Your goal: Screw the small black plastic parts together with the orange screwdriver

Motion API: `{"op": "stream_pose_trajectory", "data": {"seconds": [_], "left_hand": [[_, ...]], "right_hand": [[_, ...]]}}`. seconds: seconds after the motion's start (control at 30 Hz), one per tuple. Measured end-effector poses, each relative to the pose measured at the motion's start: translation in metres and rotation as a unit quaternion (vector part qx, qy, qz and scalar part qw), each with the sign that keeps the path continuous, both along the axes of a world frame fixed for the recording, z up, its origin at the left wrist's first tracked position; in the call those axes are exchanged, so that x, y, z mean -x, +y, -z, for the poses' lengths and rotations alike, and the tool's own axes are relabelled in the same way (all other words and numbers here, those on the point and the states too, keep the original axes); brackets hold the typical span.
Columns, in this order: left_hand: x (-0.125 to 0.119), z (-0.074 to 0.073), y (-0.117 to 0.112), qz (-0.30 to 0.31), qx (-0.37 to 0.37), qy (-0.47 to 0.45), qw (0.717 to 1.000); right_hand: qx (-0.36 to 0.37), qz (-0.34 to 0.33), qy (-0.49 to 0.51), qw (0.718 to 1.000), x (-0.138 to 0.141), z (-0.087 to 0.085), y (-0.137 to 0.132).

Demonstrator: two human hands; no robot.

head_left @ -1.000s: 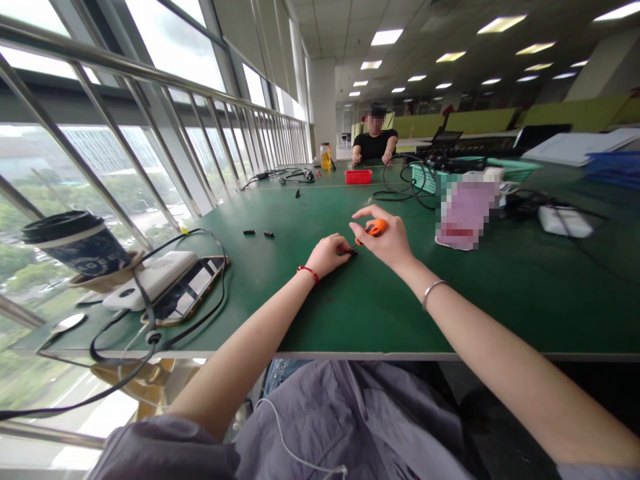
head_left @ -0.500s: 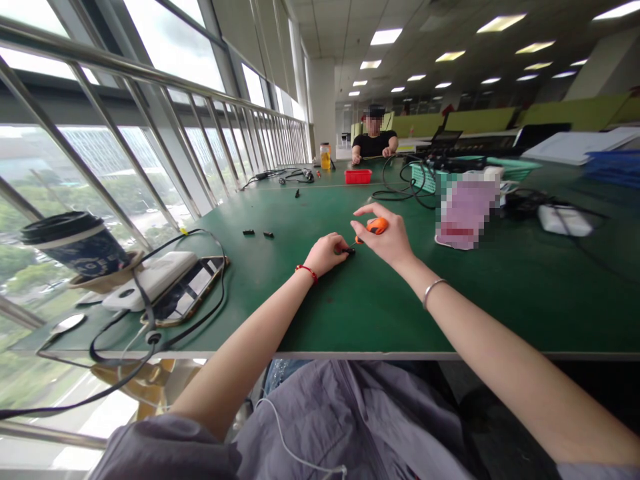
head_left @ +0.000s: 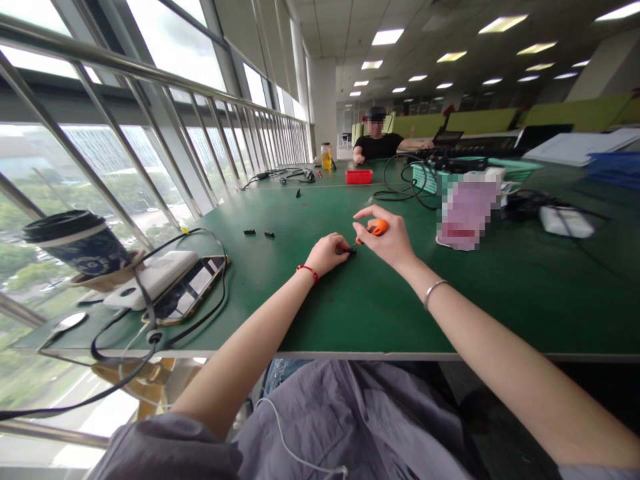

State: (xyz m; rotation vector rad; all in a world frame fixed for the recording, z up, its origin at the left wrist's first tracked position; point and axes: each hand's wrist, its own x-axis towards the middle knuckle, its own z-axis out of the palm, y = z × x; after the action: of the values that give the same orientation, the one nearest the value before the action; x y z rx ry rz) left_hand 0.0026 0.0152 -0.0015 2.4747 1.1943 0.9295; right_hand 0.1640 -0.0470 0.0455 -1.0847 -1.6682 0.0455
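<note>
My right hand (head_left: 387, 241) is closed around a small screwdriver with an orange handle (head_left: 376, 228), its tip pointing left and down. The tip meets a small black part (head_left: 349, 251) that my left hand (head_left: 326, 254) pinches against the green table (head_left: 360, 300). The left hand wears a red string bracelet, the right wrist a silver bangle. Two more small black parts (head_left: 259, 233) lie on the table to the left of my hands.
At the left edge stand a lidded paper cup (head_left: 75, 243), a white power bank (head_left: 150, 277) and a phone (head_left: 193, 293) with black cables. A blurred pink item (head_left: 467, 213) and white device (head_left: 565, 220) lie right. A red tray (head_left: 359, 176) and another person sit far back.
My hands stay nearly still on the part and the screwdriver. The person at the far end has stretched an arm out to the right.
</note>
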Motion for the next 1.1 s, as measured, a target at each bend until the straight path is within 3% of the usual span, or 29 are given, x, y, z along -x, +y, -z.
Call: {"op": "stream_pose_trajectory", "data": {"seconds": [0.2,0.33,0.43,0.63,0.87,1.1], "left_hand": [[0.000,0.000,-0.001,-0.002,0.003,-0.001,1.000],[0.000,0.000,-0.001,0.000,0.001,-0.003,1.000],[0.001,0.000,-0.001,0.000,-0.001,0.000,1.000],[0.000,0.000,0.000,-0.005,0.000,0.008,1.000],[0.000,0.001,0.000,-0.006,0.004,0.007,1.000],[0.000,0.001,0.001,0.000,0.005,0.005,1.000]], "right_hand": [[-0.029,-0.020,0.016,0.999,-0.002,0.004,0.007],[0.009,0.016,-0.007,1.000,-0.001,0.000,0.003],[0.026,0.004,0.000,1.000,-0.001,-0.001,0.001],[-0.028,-0.017,0.017,0.999,-0.002,0.002,0.005],[0.003,-0.002,-0.009,1.000,-0.002,-0.002,0.001],[-0.023,0.044,0.053,0.997,-0.012,-0.005,0.004]]}}
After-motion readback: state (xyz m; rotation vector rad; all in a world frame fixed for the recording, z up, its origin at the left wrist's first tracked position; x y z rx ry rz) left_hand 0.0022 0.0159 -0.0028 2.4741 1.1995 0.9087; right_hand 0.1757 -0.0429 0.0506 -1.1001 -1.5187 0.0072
